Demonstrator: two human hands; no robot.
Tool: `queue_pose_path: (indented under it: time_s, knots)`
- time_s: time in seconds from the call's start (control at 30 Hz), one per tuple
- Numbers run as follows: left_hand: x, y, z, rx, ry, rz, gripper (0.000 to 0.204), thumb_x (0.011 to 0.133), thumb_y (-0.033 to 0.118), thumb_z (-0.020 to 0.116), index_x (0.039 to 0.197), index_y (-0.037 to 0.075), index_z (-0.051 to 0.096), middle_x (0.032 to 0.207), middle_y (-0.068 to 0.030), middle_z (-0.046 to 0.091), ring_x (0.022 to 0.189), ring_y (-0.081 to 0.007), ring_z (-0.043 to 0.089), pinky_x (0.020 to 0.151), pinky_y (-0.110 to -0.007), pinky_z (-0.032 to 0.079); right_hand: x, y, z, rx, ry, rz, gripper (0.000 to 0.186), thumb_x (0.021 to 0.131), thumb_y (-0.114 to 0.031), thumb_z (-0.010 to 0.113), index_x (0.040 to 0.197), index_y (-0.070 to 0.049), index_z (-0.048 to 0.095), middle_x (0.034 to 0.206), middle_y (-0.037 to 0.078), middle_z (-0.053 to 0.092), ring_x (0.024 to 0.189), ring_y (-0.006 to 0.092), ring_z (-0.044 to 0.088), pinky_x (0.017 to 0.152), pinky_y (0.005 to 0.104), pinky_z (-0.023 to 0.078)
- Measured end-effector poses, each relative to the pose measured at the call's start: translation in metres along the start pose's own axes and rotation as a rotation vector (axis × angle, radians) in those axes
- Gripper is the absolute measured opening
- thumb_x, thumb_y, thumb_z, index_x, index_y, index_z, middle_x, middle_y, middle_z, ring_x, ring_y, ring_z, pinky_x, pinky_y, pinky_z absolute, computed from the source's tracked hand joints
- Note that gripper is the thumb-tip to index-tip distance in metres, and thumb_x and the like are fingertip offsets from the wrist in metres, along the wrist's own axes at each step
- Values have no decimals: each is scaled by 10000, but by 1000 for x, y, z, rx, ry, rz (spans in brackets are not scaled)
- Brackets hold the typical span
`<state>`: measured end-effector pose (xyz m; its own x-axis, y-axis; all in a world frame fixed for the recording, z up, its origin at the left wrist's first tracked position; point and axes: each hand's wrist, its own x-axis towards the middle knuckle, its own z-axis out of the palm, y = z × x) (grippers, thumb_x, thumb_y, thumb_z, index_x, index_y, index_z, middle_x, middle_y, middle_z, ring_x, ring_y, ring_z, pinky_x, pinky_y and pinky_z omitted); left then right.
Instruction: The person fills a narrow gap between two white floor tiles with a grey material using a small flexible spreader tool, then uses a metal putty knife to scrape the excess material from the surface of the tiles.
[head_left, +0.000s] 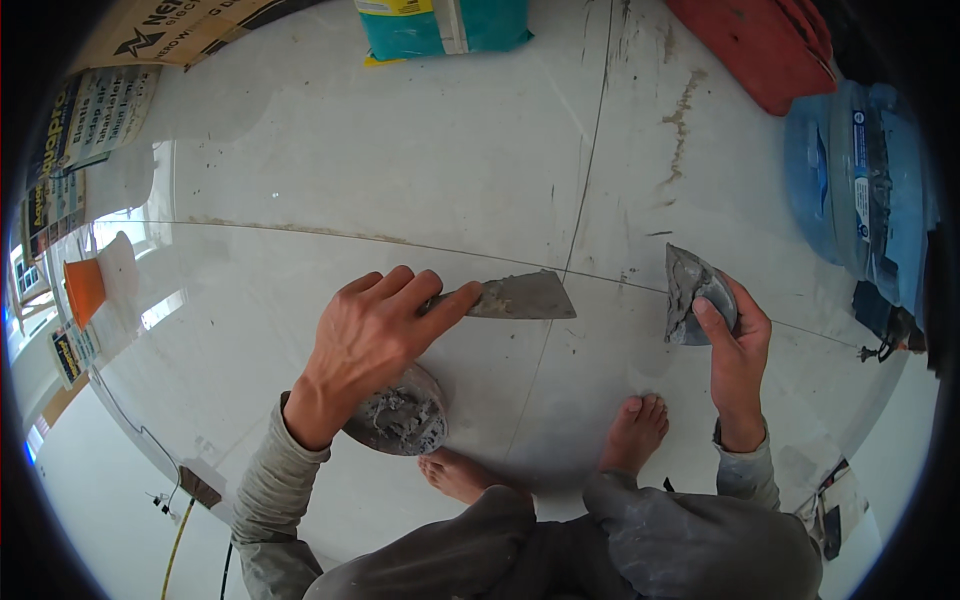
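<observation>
My left hand point(370, 335) grips the handle of a putty knife point(525, 297). Its grey-smeared blade lies flat on the white floor tile, with its tip at the crossing of two tile joints point(568, 268). My right hand point(738, 355) holds a second flat scraper point(688, 292), tilted up and caked with grey paste, just above the floor to the right. A round bowl of grey paste point(405, 415) sits on the floor under my left wrist, beside my bare left foot point(460, 475). My bare right foot point(632, 432) is below the right hand.
A blue water jug point(850, 180) and a red object point(765, 45) lie at the far right. A teal bag point(440, 25) and cardboard point(170, 30) lie at the top. An orange cup point(85, 285) stands at the left, a yellow cable point(175, 545) at the lower left.
</observation>
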<state>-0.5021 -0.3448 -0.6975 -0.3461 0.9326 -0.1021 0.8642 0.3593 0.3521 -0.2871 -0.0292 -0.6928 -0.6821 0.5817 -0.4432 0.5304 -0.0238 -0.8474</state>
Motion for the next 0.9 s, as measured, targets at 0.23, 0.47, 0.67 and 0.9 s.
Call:
queue_pose_path:
  time_s: [0.23, 0.47, 0.67, 0.9]
  knots:
    - [10, -17, 11, 12, -23, 42, 399, 785, 98, 736, 1178, 166, 747, 830, 5, 600, 726, -157, 597, 607, -318, 513, -6, 4, -12, -27, 43, 20, 384, 979, -119, 728, 1301, 73, 648, 1080, 55, 717, 956, 90, 632, 878, 242, 509]
    - [22, -35, 9, 45, 4, 60, 370, 762, 46, 747, 1115, 151, 766, 843, -4, 616, 770, -171, 607, 702, -334, 513, -2, -1, -9, -35, 48, 29, 396, 973, -117, 730, 1307, 77, 642, 1096, 61, 715, 974, 97, 633, 898, 248, 505]
    - [28, -52, 15, 31, 28, 189, 356, 755, 29, 745, 1101, 112, 762, 859, -5, 625, 780, -172, 611, 727, -325, 506, -2, -7, -13, -61, 101, 17, 412, 976, -140, 725, 1315, 79, 639, 1143, 87, 722, 1040, 130, 642, 976, 282, 483]
    - [18, -93, -8, 12, -74, 183, 314, 741, 13, 742, 1051, 64, 743, 835, -49, 618, 794, -217, 626, 723, -370, 499, -5, -16, -25, -90, 149, -21, 417, 970, -136, 727, 1318, 76, 640, 1161, 96, 725, 1060, 138, 644, 1010, 292, 466]
